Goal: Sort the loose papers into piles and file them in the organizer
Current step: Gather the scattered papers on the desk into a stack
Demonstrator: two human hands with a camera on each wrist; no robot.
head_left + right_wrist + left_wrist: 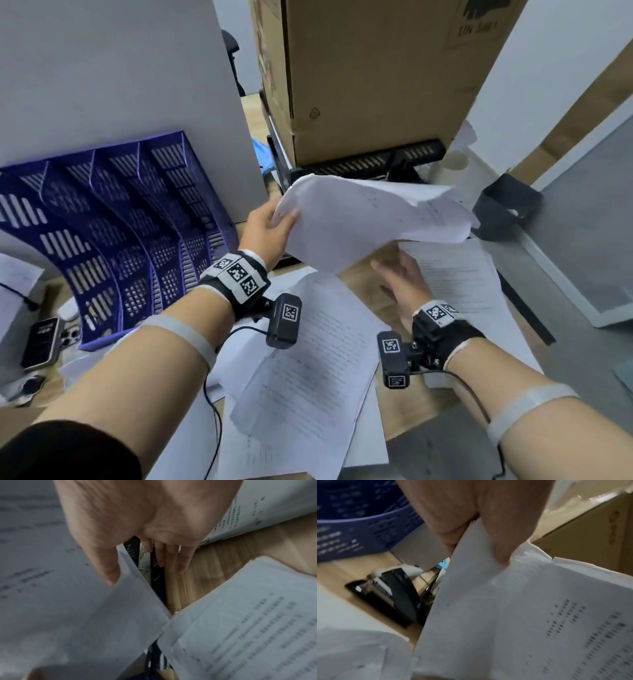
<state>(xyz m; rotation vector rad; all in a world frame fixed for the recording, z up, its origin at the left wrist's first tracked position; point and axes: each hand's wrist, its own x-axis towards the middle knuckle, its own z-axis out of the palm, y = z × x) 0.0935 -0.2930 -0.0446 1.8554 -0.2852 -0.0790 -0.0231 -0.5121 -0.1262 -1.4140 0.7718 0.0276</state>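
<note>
A blue slotted organizer (113,233) lies tipped on its back at the left of a wooden bench (363,274), against a grey partition (113,68). Its compartments face upward and no paper shows in any of them.

The left hand (263,233) is raised above the bench, thumb on top and fingers beneath, pinching the corner of a sheaf of printed papers (370,219) that fans out to the right in the air. The right hand (404,284) is below that sheaf with its fingers straight and spread, holding nothing, just over a sheet (459,274) lying on the bench at the right. More loose sheets (315,370) overlap on the bench between the two forearms.

A large cardboard box (370,75) stands behind the papers on a black perforated stand (373,161). A phone (41,342) lies left of the organizer.

The left wrist view shows the pinch up close: the thumb (501,545) presses the top corner of the sheaf (513,615), whose edges are slightly ragged. It also shows a black and white stapler (397,588) on the bench, which the head view hides behind the raised papers. The right wrist view shows the open palm (140,515), fingers extended over bare wood, with paper on either side; the thumb lies against the edge of the left sheet (68,615), though blur keeps me from telling whether it touches.
</note>
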